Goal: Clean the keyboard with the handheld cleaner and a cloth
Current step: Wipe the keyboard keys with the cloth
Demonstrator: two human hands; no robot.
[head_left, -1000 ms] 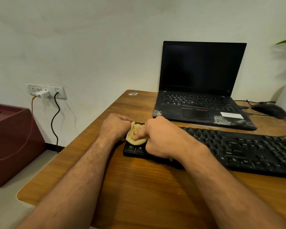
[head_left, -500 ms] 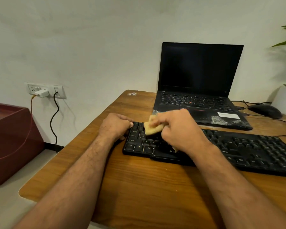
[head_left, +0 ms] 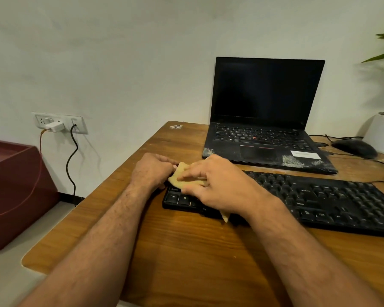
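A black keyboard lies across the wooden table. My right hand holds a yellow cloth and presses it onto the keys at the keyboard's left end; a tail of the cloth sticks out under the palm at the front edge. My left hand sits at the keyboard's far left corner with its fingers curled against that edge, touching the cloth. The keys under both hands are hidden. No handheld cleaner is in view.
An open black laptop with a dusty palm rest stands just behind the keyboard. A black mouse, cables and a white plant pot are at the back right. A wall socket and a maroon box are to the left.
My right hand has slid the cloth from the upper key rows back left to the keyboard's corner, up against my left hand. The left hand has stayed at the keyboard's left edge.
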